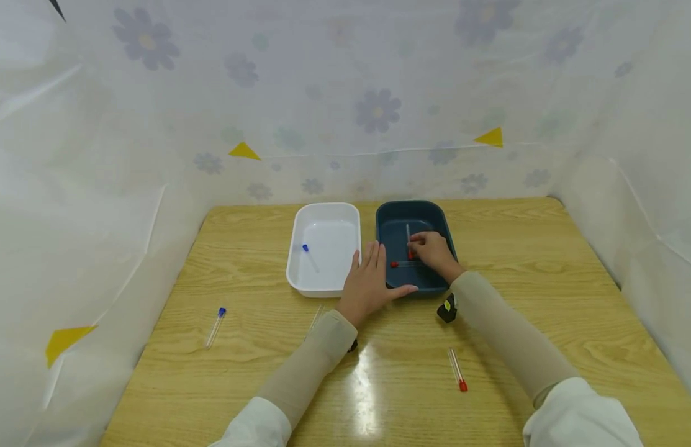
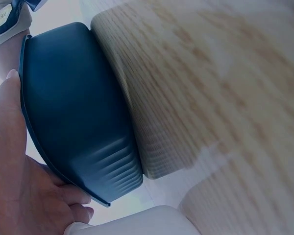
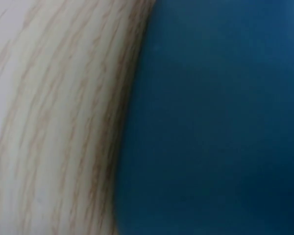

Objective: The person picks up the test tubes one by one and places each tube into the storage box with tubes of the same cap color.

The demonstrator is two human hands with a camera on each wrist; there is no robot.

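My right hand reaches inside the dark blue-green tray, thumb and fingers pinching a clear test tube near its red cap. Another red-capped tube lies crosswise on the tray floor, partly behind that hand. With fingers straight and thumb spread, my left hand rests on the tray's near-left corner, beside the white tray. The left wrist view shows this hand along the dark tray's rim. Only the dark tray's side wall and tabletop fill the right wrist view.
A blue-capped tube lies in the white tray. On the wooden table are another blue-capped tube, a red-capped tube and a clear tube partly hidden by the left sleeve. Floral sheeting surrounds the table.
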